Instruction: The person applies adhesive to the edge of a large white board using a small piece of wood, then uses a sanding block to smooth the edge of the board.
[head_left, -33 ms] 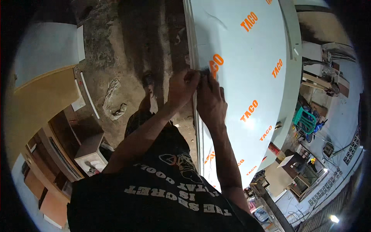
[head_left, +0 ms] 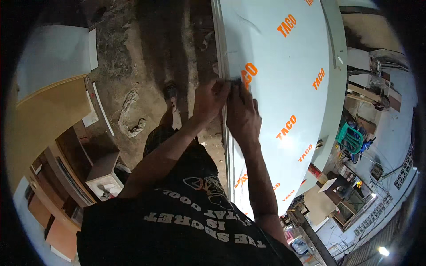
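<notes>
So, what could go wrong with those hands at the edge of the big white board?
Maybe two things. The left hand and right hand are right at the long edge of the board, so a slip might scrape a finger. And a small dark thing is at the fingertips, too blurry to name; if it's hard or dirty, it could scratch or mark the shiny white top.

The left hand (head_left: 210,101) curls at the long edge of a pale laminate panel (head_left: 270,88) with orange lettering. The right hand (head_left: 244,119) rests just beside it, over the panel; a small dark object (head_left: 234,81) at their fingertips is unclear. Crumpled pale material (head_left: 128,116) lies on the stained floor (head_left: 146,57), left.
</notes>
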### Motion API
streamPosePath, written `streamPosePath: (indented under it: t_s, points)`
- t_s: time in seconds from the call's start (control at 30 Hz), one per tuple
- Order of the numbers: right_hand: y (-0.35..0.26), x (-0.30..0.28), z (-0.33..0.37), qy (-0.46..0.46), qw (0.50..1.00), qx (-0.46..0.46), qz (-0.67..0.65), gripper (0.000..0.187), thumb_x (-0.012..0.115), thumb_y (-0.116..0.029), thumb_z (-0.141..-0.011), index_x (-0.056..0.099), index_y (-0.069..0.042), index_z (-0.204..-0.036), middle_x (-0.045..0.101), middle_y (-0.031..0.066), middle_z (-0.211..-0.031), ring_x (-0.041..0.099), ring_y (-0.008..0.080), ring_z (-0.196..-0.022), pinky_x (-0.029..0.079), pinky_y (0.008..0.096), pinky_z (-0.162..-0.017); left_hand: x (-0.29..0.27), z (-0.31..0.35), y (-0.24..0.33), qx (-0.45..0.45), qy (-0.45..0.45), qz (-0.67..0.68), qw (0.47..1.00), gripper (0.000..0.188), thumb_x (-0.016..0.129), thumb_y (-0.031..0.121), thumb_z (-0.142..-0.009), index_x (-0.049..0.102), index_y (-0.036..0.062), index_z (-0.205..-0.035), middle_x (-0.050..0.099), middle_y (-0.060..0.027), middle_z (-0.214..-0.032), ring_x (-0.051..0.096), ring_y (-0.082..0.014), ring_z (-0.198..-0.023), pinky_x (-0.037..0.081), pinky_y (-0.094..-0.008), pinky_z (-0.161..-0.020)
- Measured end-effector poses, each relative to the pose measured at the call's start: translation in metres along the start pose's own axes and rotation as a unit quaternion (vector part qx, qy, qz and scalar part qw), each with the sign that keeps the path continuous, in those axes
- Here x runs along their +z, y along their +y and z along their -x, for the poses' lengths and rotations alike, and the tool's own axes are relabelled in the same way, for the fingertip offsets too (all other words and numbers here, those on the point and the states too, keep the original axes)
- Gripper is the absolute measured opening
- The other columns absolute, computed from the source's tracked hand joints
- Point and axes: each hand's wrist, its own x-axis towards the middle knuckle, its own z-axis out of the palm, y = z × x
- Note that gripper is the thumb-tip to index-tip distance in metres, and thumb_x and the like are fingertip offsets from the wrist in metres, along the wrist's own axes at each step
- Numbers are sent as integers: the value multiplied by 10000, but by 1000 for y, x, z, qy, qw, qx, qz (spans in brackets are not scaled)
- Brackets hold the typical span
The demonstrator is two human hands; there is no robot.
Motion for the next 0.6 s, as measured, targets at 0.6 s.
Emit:
streamPosePath:
  t_s: [0.6]
  points:
    - [-9, 2, -125, 31, 997, -62, 24, 503, 647, -208, -950, 543, -124, -1435, 507, 126, -1506, 635, 406, -1193, 632, 467, -878, -25, -136, 18, -69, -52, 57, 995, 343, 678, 305, -984, 723, -30, -1041, 758, -176, -882, 756, -251, -813, 590, -393, -737]
